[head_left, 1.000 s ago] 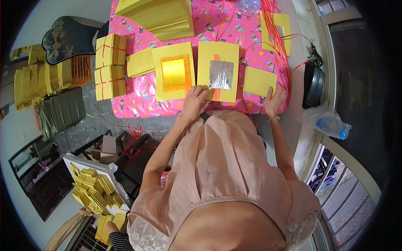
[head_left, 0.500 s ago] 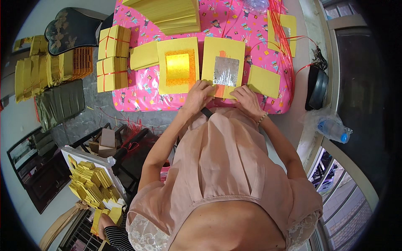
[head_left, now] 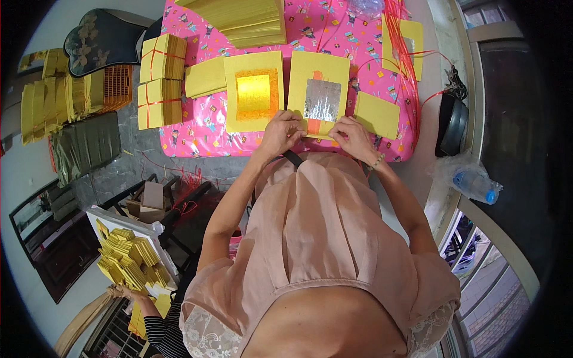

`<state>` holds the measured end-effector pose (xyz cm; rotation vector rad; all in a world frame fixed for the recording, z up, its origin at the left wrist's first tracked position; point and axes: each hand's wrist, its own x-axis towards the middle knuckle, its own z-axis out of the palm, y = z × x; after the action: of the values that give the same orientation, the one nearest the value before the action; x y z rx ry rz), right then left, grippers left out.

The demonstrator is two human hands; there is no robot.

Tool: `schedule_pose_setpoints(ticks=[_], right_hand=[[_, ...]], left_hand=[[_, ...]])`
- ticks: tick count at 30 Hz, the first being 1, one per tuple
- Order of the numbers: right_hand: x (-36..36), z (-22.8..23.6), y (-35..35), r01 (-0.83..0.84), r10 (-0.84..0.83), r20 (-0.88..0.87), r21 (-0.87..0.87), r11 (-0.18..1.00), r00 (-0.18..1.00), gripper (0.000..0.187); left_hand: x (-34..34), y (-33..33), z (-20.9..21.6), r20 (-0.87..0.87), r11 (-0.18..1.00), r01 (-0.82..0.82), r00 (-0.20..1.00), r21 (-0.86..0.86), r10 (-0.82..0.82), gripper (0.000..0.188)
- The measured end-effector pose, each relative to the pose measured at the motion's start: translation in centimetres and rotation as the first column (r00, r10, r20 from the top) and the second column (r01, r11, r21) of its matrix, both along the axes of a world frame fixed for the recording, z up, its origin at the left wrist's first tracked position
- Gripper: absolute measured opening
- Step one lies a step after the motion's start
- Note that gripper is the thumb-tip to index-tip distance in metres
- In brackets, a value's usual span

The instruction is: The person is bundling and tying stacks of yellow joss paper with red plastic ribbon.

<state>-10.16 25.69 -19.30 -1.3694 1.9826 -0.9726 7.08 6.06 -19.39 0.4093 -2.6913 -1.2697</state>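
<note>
A yellow paper sheet (head_left: 298,67) with a silver foil square (head_left: 322,100) on an orange patch lies before me on the table. My left hand (head_left: 283,134) pinches its near left corner, fingers bent. At the near right corner my right hand (head_left: 349,136) grips the same sheet between thumb and fingers. The sheet's near edge looks slightly turned up between the hands. Left of it is a yellow paper with a gold foil square (head_left: 253,95) on orange. A folded yellow paper (head_left: 376,116) lies just right of my right hand.
The table wears a pink patterned cover (head_left: 203,143). Tied yellow paper bundles (head_left: 160,104) stand at its left edge, a tall paper stack (head_left: 250,27) at the back. Red strings (head_left: 406,77) hang at right. At lower left a co-worker's hand (head_left: 128,293) is beside piled folded papers (head_left: 128,256).
The near edge of the silver-foil sheet has come up a little under my fingers, which have drawn slightly closer together. The co-worker's hand has moved up and left.
</note>
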Motion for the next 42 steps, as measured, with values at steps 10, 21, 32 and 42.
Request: schedule_pose_setpoints(ticks=[10,21,32,42], right_hand=[[0.1,0.0,0.1,0.008,-0.008,0.012,0.013,1.0,1.0,0.012],[0.6,1.5,-0.3,-0.059,0.036,-0.255,-0.081,0.995,0.966,0.015],[-4.0,4.3,-3.7,0.003,-0.002,-0.043,0.043,0.999,0.999,0.019],[-12.4,0.0,-10.5,0.145,-0.13,-0.128,0.113,0.983,0.983,0.023]], left_hand=[[-0.2,-0.1,0.1,0.058,1.0,-0.002,0.998,0.018,0.001,0.014],[-0.5,-0.2,1.1,0.004,0.993,0.03,1.0,-0.111,-0.03,0.013],[-1.6,1.7,4.8,-0.337,0.935,-0.172,0.939,-0.311,0.061,0.049],[-7.0,1.9,2.2,-0.046,0.916,0.059,0.995,-0.396,-0.083,0.075]])
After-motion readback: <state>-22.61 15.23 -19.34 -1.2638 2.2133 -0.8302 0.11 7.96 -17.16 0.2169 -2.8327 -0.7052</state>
